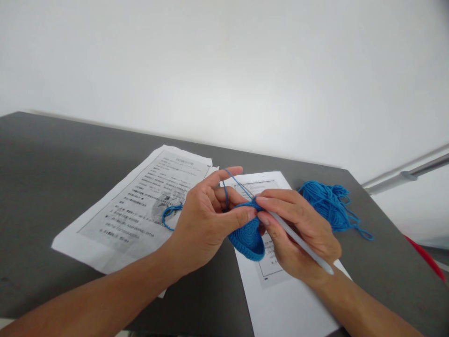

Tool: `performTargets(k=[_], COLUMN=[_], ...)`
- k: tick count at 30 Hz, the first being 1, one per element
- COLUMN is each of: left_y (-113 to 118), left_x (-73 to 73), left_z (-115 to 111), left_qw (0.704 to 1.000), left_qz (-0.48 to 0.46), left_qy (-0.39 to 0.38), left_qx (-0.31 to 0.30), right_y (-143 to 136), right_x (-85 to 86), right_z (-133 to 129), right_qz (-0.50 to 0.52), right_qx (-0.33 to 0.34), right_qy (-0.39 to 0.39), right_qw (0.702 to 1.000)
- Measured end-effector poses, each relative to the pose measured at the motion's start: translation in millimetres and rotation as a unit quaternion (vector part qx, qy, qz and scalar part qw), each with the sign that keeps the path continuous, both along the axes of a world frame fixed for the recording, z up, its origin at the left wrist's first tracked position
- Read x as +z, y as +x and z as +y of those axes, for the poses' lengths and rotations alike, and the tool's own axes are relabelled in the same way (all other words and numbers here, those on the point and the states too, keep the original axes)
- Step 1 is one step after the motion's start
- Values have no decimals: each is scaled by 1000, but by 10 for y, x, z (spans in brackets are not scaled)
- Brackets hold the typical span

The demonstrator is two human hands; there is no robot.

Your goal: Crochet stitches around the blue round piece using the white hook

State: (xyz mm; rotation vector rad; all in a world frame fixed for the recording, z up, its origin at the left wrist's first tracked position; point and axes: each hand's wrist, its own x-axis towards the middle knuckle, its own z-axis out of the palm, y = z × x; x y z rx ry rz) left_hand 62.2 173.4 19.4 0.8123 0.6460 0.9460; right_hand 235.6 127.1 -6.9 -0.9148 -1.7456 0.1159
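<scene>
Between my hands hangs a blue crocheted piece [247,238], round and cupped. My left hand [206,215] pinches its upper edge between thumb and fingers, with the index finger raised and blue yarn looped over it. My right hand [298,229] grips a crochet hook [301,242] with a pale grey handle; its thin tip meets the top edge of the piece beside my left thumb. A strand of blue yarn [170,216] loops out to the left of my left hand.
A dark grey table [87,145] stands against a white wall. Printed sheets [133,206] lie at the left, another printed sheet [280,304] under my hands. A blue yarn bundle [326,201] rests at the right. Beyond the right edge are a metal bar [396,181] and something red [426,257].
</scene>
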Motion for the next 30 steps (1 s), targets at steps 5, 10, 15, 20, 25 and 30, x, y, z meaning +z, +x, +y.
performTargets(k=[5, 10, 15, 20, 25, 30], left_y=[-18, -55, -70, -69, -74, -92], left_x=[8, 50, 55, 35, 44, 66], left_z=[4, -1, 18, 33, 25, 15], left_qw=[999, 999, 998, 996, 992, 989], left_qz=[-12, -10, 22, 62, 81, 74], left_qy=[-30, -37, -34, -17, -11, -6], left_qx=[-25, -28, -45, -68, -100, -126], right_y=[34, 107, 207, 317, 418, 482], right_x=[24, 133, 225, 299, 273, 187], right_z=[4, 22, 79, 144, 141, 166], right_qz=[-73, -102, -21, 32, 98, 165], right_qx=[-14, 16, 93, 162, 211, 268], right_qy=[64, 77, -40, -139, -231, -275], right_qw=[995, 992, 995, 976, 945, 909])
